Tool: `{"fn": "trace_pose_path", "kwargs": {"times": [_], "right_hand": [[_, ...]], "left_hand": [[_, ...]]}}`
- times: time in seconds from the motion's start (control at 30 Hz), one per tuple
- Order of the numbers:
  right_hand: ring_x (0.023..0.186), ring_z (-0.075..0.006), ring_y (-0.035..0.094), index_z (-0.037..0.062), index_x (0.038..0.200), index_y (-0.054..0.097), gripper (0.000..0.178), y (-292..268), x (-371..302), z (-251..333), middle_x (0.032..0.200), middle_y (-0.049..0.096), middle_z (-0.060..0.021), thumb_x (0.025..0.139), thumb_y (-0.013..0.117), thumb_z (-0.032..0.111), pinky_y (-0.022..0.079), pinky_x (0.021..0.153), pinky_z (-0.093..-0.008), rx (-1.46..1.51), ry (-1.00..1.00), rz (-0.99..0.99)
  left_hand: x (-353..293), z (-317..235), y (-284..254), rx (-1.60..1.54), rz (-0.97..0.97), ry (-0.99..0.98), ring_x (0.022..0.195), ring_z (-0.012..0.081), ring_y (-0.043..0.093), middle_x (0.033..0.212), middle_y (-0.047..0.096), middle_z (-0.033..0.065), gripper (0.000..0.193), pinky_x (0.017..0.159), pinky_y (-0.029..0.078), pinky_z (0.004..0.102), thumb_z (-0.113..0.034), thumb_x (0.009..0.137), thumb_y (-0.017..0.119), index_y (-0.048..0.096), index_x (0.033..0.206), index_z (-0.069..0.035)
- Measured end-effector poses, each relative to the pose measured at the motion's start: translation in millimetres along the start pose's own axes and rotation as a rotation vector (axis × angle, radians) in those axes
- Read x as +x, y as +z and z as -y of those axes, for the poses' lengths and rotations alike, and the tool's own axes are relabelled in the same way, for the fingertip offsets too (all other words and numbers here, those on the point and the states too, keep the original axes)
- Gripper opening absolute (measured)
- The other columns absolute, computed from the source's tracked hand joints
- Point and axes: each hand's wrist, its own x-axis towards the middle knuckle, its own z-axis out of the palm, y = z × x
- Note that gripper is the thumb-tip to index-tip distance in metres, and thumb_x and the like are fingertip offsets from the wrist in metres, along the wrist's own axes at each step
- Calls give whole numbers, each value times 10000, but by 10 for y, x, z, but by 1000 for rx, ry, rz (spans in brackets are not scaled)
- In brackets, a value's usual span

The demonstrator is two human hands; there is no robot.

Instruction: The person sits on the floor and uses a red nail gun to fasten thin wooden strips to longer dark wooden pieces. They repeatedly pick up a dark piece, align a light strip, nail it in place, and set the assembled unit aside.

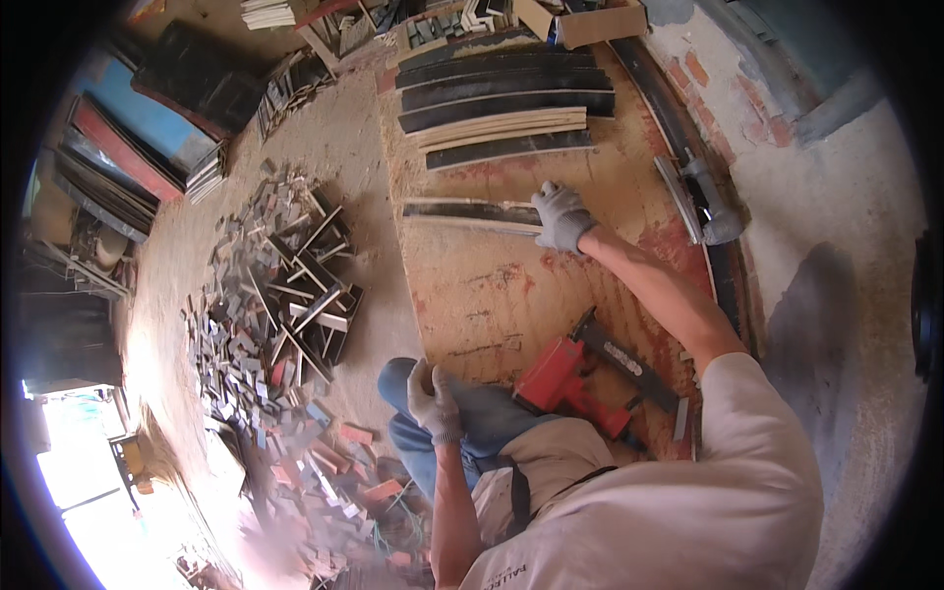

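Note:
My right hand [562, 216], in a grey work glove, is closed on the right end of a pair of long wood strips [472, 210]. These strips have pale edges and a dark face between them, and they lie across the wooden work board [462, 285]. Close to my knee, my left hand [434, 401] is gloved too, its fingers curled in; whatever it holds, if anything, is hidden. A red and black nail gun [551, 379] rests on the board by my thigh. Beyond my right hand lie several dark planks [506, 93] and pale strips [506, 128] in rows.
A big heap of wood offcuts [246, 324] covers the floor on the left, with small frames [310, 285] on top. Another grey tool [710, 202] lies at the board's right edge by the wall. At the back stands an open cardboard box [600, 25].

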Motion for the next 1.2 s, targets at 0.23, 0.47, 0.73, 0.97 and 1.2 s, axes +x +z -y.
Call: {"fn": "trace_pose_path", "kwargs": {"times": [0.23,0.47,0.73,0.97,1.2], "right_hand": [[1040,-327,566,112,1145,614,333,625,-1067,-14,1070,561,-117,823,617,197,432,918,-493,-180,-301,-224],[1317,-330,492,109,1516,472,826,312,-1456,-46,1477,544,-150,816,771,430,322,1125,-454,-47,-206,-85],[1309,-399,549,94,1451,564,821,442,-1507,-759,1406,605,-200,778,859,459,433,1113,-457,495,-76,64],[1095,-299,658,61,1271,659,536,359,-1378,-726,1155,682,-157,806,876,215,519,973,-398,510,-40,290],[915,-136,647,54,1054,681,294,577,-1465,-700,1002,708,-55,797,822,25,539,831,-299,920,130,126]], "left_hand": [[289,-425,264,595,116,186,1320,365,542,1515,502,197,835,1088,468,456,-258,818,843,450,1540,-114],[611,59,458,607,307,371,1276,389,554,1445,572,165,609,1053,497,463,-173,770,815,671,1359,-231],[566,8,459,405,320,240,1031,303,681,1078,724,97,281,909,549,408,-104,798,762,795,1073,-154],[603,225,349,320,228,134,971,290,714,1052,730,127,297,878,562,381,-76,802,745,790,1092,-123],[605,239,362,291,263,148,1003,311,716,1074,729,149,278,901,559,387,-97,819,771,784,1097,-92]]}}
